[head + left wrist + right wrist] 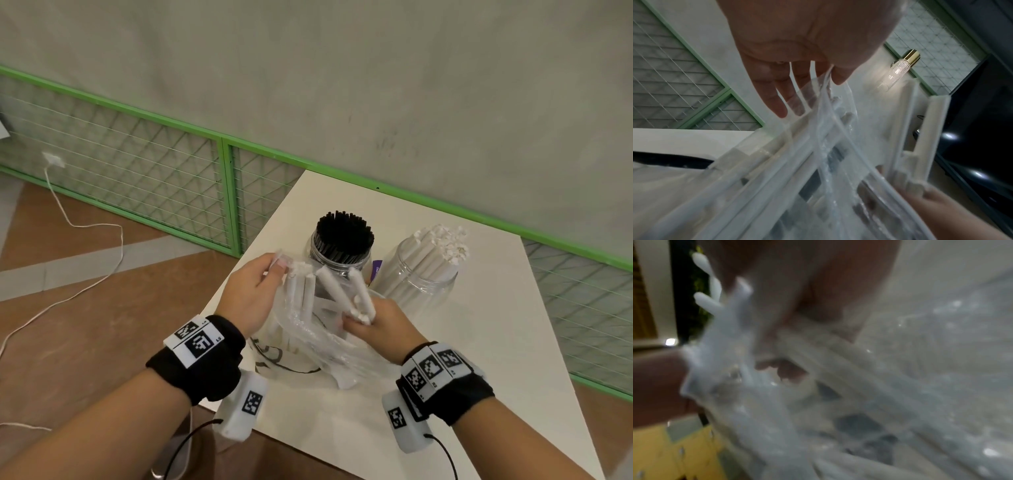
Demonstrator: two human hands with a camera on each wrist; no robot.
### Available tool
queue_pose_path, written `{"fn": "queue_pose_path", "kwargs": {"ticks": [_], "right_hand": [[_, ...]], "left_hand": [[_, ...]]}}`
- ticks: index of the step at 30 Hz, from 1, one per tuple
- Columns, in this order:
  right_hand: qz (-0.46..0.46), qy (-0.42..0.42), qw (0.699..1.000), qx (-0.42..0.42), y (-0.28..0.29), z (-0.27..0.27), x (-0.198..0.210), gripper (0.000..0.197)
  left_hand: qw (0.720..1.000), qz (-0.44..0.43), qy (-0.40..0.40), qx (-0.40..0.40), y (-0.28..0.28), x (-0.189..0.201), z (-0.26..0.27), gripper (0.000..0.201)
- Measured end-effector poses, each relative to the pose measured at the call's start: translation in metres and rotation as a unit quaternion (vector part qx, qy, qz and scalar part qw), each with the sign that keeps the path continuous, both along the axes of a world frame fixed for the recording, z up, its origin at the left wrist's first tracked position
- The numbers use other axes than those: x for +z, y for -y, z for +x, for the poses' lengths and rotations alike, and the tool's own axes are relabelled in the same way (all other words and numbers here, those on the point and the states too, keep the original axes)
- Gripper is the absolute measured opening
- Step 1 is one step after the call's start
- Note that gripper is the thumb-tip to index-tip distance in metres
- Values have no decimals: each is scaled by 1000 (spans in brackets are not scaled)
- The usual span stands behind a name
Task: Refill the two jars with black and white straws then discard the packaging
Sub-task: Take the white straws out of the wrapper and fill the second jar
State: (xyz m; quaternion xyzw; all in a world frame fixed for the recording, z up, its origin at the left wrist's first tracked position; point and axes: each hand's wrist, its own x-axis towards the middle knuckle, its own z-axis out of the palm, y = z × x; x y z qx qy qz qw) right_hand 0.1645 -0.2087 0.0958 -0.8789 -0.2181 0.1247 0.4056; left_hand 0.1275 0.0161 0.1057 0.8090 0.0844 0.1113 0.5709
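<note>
Two clear jars stand on the white table [496, 342]. The left jar [340, 248] is packed with black straws; the right jar [424, 274] holds white straws [442, 240]. In front of them my left hand [255, 291] pinches the top edge of a clear plastic bag [308, 329] that still holds white straws [301, 291]. My right hand [371, 322] grips a small bunch of white straws [346, 291] by their lower ends, slanting up to the left. The left wrist view shows the bag [818, 146] hanging from my thumb and fingers [777, 100]. The right wrist view is blurred: straws [818, 353] under curled fingers.
A second crumpled bag with black print [274, 359] lies on the table under my hands. A green mesh fence [137, 171] runs behind the table along a grey wall. A white cable [85, 274] trails over the brown floor at left.
</note>
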Motion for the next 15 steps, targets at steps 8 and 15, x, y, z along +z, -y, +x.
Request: {"fn": "queue_pose_path", "kwargs": {"ticks": [8,15], "right_hand": [[234,-38,964,-119,-28,-3,10,5],[234,-87,962,-109,-61,1,-19,56]], "left_hand": [[999,-8,-39,-14,2,-4,0,34],[996,-23,-52,-73,6,-6,-2,18]]}}
